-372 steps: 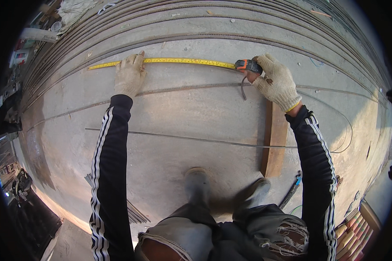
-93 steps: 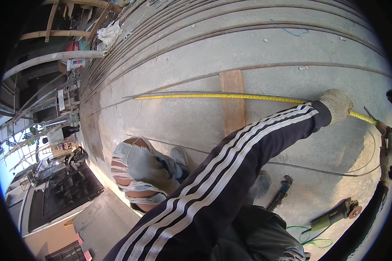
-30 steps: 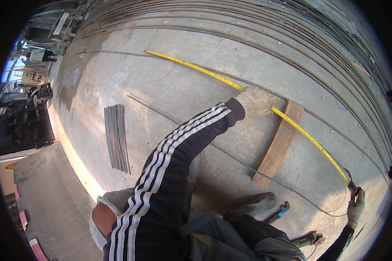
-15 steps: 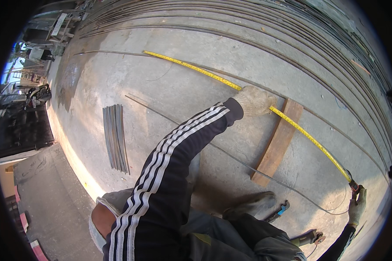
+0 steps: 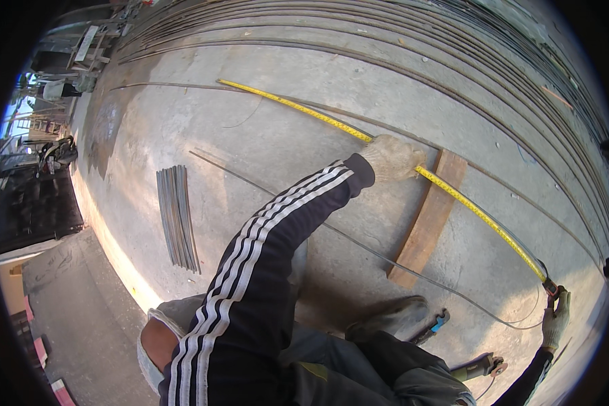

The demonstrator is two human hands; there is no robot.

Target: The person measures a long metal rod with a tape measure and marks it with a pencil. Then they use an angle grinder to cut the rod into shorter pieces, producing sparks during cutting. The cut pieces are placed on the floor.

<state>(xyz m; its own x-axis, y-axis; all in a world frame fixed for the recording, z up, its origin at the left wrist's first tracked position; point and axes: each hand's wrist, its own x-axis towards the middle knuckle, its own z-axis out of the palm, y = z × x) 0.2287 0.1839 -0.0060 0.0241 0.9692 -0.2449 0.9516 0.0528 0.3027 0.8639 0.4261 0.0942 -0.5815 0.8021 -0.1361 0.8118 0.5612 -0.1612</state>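
Note:
My left hand (image 5: 396,159), in a knitted work glove, is closed around the extended yellow blade (image 5: 304,110) of a tape measure, just left of a wooden plank (image 5: 430,220). The blade comes out on both sides of the glove. At the far right, my gloved right hand (image 5: 555,323) grips the tape measure's dark and red case (image 5: 551,289). A long steel rod (image 5: 514,187) lies beyond the tape and passes by my left hand and the plank. The left palm is hidden, so I cannot tell whether a rod is also in it.
A thin rod (image 5: 358,241) crosses the concrete floor below my left arm. A bundle of short rods (image 5: 177,218) lies at left; many long rods (image 5: 358,51) line the far side. Near my feet are a blue-marked hand tool (image 5: 434,326) and an angle grinder (image 5: 477,369).
The whole view has shifted very slightly. Both hands keep their hold on the tape measure, and the blade stays stretched between them.

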